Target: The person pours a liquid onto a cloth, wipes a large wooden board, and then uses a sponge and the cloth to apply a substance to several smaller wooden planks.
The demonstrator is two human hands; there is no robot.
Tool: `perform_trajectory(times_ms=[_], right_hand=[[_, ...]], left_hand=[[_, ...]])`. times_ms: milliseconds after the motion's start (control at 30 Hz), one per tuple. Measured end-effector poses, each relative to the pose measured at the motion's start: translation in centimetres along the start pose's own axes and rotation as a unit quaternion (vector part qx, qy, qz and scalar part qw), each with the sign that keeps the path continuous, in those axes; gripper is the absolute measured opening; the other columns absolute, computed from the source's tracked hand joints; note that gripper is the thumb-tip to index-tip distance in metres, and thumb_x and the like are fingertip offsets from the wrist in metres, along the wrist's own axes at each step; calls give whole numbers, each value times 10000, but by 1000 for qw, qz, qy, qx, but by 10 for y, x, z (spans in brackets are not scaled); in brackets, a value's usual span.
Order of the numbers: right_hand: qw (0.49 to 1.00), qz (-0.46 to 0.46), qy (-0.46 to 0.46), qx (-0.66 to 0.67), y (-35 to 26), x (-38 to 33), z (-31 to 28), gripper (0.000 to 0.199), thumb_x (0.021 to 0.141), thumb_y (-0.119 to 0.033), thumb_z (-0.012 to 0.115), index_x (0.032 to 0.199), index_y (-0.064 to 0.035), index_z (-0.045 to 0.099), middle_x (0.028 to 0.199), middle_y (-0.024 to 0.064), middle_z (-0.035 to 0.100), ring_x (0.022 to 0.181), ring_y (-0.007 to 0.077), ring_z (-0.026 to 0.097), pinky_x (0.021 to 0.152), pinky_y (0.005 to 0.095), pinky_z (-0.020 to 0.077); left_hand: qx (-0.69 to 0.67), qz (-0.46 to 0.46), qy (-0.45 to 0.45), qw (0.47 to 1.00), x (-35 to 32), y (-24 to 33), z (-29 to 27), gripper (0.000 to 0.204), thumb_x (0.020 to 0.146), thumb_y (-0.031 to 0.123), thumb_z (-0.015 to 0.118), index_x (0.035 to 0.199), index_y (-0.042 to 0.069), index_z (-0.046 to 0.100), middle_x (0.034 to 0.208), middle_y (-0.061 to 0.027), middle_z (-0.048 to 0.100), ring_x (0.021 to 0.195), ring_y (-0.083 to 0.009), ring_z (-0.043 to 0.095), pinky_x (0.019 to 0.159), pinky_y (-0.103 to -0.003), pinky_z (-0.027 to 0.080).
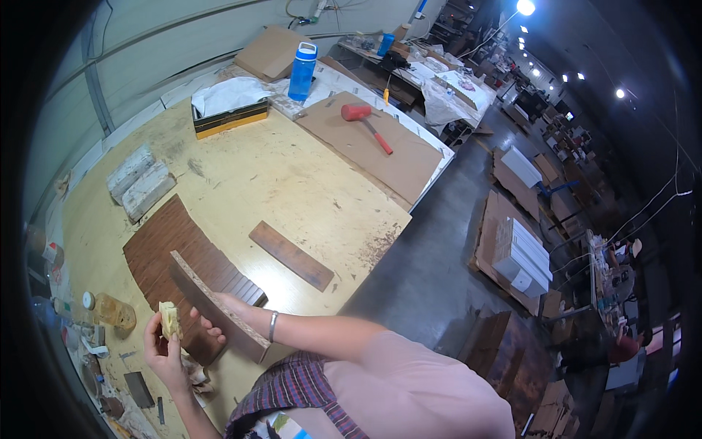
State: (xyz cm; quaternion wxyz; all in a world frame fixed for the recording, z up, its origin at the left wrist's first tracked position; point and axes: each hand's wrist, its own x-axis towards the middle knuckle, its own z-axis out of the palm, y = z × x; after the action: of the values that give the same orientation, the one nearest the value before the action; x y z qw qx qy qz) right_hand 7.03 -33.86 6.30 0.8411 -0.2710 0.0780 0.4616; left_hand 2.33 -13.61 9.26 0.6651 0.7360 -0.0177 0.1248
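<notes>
My left hand [162, 355] pinches a small yellowish sponge-like pad [170, 320] between thumb and fingers. Just to its right, my right hand [244, 310] grips a long brown board [196, 290] with a speckled, chipboard-like edge. The board is tilted up off the table and hides part of that hand; fingertips show along its near side. Behind and below it lies a dark brown wood panel [164, 238] with fine strips, its lower part partly covered by the board and my hands. A narrow brown plank [291, 255] rests flat to the right.
On the pale yellow table [248, 175] are two whitish wrapped blocks [140, 183], a jar of amber liquid [113, 311], a black-and-yellow box [230, 117] and a blue bottle [302, 72]. A red mallet [365, 123] lies on cardboard [333, 124]. Stacked white panels [523, 257] stand beyond the table.
</notes>
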Motion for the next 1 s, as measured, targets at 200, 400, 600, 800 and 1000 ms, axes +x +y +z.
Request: perform_trajectory(times_ms=[200,400,600,800,1000], right_hand=[[998,-17,52,-5,-14,4,18,418,994,-486,404,1016,-114,593,671,-3,544,551,122,522,467,293,423],[999,-26,10,44,-26,13,16,343,974,-386,428,1034,-79,567,711,21,557,561,151,541,482,293,459],[998,-36,-8,55,-27,24,20,373,977,-326,434,1134,-10,556,766,111,625,643,209,625,506,322,519],[998,47,-35,36,4,25,8,365,1012,-407,399,1030,-79,558,770,91,566,574,216,527,455,297,434],[986,53,-155,-11,19,30,-14,455,1008,-466,399,1217,-80,515,979,118,595,801,242,604,612,330,528]], left_hand=[[5,4,2,1000,-7,14,11,466,874,-46,551,1338,-27,512,1301,-130,560,1198,-225,551,1040,-347,419],[50,16,-11,999,-14,19,9,476,850,-16,580,1323,-9,537,1284,-113,564,1148,-207,564,995,-328,440],[183,238,-123,946,-34,56,48,480,683,-3,657,1161,41,655,1060,-131,611,926,-265,606,829,-354,496],[279,243,-15,929,18,63,34,427,704,-49,606,1118,35,668,980,-140,608,854,-297,602,759,-374,500],[288,317,-91,899,7,74,29,427,697,44,661,1118,101,696,1005,-115,615,868,-287,602,762,-410,489]])
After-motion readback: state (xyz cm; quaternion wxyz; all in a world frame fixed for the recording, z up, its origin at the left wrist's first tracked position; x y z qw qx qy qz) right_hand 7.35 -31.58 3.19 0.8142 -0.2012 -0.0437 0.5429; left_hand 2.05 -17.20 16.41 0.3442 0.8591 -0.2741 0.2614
